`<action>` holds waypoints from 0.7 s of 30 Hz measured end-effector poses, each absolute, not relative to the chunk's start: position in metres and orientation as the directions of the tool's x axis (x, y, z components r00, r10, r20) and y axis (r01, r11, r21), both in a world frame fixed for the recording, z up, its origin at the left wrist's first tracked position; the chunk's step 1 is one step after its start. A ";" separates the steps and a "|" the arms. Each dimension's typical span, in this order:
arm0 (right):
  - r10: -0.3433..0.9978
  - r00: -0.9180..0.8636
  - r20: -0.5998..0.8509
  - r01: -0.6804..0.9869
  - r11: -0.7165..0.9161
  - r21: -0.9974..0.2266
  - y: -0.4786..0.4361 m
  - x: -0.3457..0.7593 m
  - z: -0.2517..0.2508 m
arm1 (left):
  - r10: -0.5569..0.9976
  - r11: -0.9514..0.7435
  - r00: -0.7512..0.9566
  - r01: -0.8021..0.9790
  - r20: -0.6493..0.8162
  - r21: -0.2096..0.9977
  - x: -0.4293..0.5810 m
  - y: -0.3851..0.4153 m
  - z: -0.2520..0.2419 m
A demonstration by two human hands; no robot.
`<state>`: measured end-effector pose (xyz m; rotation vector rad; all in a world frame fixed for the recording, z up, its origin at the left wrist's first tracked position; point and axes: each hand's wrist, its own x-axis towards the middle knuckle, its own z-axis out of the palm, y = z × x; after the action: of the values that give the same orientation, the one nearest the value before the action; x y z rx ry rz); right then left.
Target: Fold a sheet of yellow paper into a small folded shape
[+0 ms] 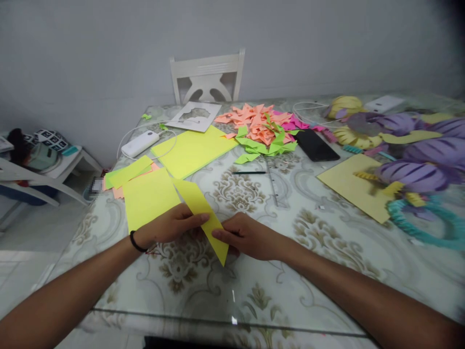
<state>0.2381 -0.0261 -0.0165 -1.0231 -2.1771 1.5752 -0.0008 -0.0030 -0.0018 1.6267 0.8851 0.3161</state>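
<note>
Yellow paper strip (199, 201), slanted and sharp-tipped, is pinched in both hands (178, 223) (247, 236).

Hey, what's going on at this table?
Someone is holding a yellow paper strip above the table with both bare hands. The left hand has its grip near the middle, and the right hand pinches it closer to the pointed lower end. A yellow sheet lies beside the left hand. Farther back is a heap of folded paper pieces in orange, green and pink, next to a black phone.
</note>
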 end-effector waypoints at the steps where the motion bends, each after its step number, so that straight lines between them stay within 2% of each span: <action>1: 0.673 -0.716 -0.183 0.386 0.164 -0.908 -0.026 0.238 -0.016 | 0.690 -0.011 0.675 0.369 -0.260 0.930 -0.001 -0.003 -0.002; 21: 0.670 -0.722 -0.173 0.379 0.173 -0.909 -0.026 0.238 -0.017 | 0.684 -0.023 0.687 0.355 -0.245 0.934 0.000 -0.003 0.000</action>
<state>0.2380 -0.0263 -0.0171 -1.0080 -2.1845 1.5667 0.0002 -0.0029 -0.0004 1.6311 0.8612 0.3222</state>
